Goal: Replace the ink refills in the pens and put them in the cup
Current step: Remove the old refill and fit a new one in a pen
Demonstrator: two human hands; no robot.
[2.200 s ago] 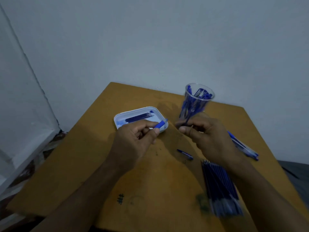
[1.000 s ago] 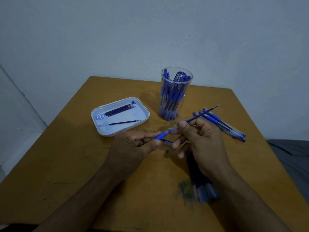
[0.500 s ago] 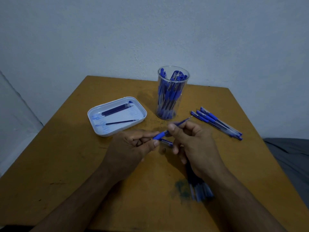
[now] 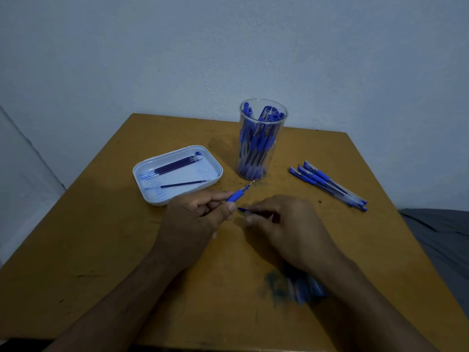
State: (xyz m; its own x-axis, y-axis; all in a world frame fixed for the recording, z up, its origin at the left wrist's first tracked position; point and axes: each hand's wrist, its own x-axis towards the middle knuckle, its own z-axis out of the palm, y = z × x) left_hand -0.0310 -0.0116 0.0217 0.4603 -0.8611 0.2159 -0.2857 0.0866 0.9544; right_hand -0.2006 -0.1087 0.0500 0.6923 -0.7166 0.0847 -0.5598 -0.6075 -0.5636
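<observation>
My left hand [image 4: 198, 217] grips a pen [image 4: 236, 195] by its blue grip, with the metal tip pointing toward the clear cup [image 4: 262, 153]. The cup stands upright at the back of the table and holds several blue pens. My right hand [image 4: 286, 229] is low over the table, its fingertips pinching the right end of a small blue pen cap [image 4: 243, 210] just below the pen. A bundle of refills [image 4: 304, 288] lies blurred and partly hidden under my right forearm.
A white tray [image 4: 138, 174] at the left holds several used refills [image 4: 175, 165]. Several capped pens [image 4: 327, 185] lie on the right of the wooden table [image 4: 101, 250]. A blue-green ink stain [image 4: 272, 285] marks the front. Grey fabric [image 4: 444, 240] lies beyond the right edge.
The long refill that my right hand held at the pen has gone into the barrel; only the tip shows. My right hand has dropped to the cap on the table.
</observation>
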